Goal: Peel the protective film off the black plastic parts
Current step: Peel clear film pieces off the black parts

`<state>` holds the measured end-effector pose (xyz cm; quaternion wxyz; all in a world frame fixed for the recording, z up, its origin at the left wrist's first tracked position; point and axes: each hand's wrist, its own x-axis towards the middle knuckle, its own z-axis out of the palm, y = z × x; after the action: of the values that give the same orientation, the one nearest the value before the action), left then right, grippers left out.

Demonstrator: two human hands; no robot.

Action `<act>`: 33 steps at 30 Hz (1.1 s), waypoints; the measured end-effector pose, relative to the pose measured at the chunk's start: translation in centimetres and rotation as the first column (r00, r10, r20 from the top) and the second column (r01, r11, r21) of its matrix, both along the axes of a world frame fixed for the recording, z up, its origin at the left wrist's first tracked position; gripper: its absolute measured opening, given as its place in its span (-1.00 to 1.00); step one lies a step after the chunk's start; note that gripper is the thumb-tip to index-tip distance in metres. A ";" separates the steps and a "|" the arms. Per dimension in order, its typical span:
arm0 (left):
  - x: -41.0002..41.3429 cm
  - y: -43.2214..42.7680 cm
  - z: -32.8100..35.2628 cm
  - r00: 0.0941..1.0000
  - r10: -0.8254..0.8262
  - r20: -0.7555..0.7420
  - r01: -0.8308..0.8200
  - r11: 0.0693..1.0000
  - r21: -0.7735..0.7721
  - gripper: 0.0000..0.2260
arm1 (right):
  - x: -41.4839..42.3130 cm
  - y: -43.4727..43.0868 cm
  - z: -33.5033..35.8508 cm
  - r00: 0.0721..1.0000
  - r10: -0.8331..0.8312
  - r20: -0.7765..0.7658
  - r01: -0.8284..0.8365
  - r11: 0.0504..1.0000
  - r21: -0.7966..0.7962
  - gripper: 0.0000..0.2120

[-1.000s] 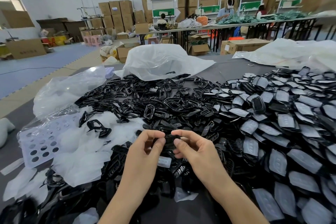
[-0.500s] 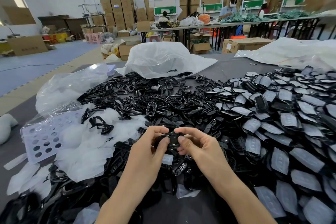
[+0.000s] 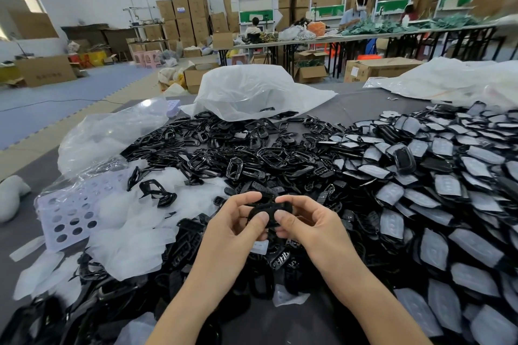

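Left hand (image 3: 235, 223) and right hand (image 3: 307, 221) both pinch one black plastic part (image 3: 266, 208) with curled thumbs and fingers; left of it lies peeled film (image 3: 131, 228), beyond it bare parts (image 3: 241, 159), right of it many film-covered parts (image 3: 426, 204) remain, so roughly half done.

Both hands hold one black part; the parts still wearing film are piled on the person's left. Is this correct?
No: in the head view the left hand and right hand hold one black part, but the film-covered parts lie on the person's right.
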<state>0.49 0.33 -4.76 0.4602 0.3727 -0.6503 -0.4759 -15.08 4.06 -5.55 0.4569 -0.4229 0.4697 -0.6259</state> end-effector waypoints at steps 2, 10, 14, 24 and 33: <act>0.1 -0.1 -0.1 1.000 -0.017 -0.014 0.017 1.000 0.013 -0.75 | 0.0 0.0 0.0 1.000 0.010 0.012 -0.010 1.000 0.005 -0.77; 0.1 -0.2 -1.1 0.841 0.349 0.413 0.018 0.746 -0.666 -0.71 | -0.2 0.1 -0.3 0.998 0.063 0.000 -0.063 0.998 0.018 -0.88; 0.2 -0.7 -1.9 0.763 0.486 0.425 0.074 0.588 -0.805 -0.72 | -0.3 -0.1 -0.5 0.996 0.082 0.023 -0.083 0.996 0.021 -0.85; -0.2 0.4 -0.9 0.884 0.367 0.291 -0.118 0.775 -0.621 -0.83 | -0.2 -0.2 -0.7 0.999 0.021 0.028 -0.021 1.000 0.005 -0.79; -1.7 0.7 -0.6 0.960 0.138 -0.245 -0.111 0.986 0.121 -0.94 | 0.8 -0.1 -0.2 0.964 0.058 0.259 -0.060 0.998 0.001 -0.82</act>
<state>-1.18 1.04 -5.38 0.5477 0.3732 -0.5354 -0.5236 -14.26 3.91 -5.78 0.5347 -0.3494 0.3958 -0.6598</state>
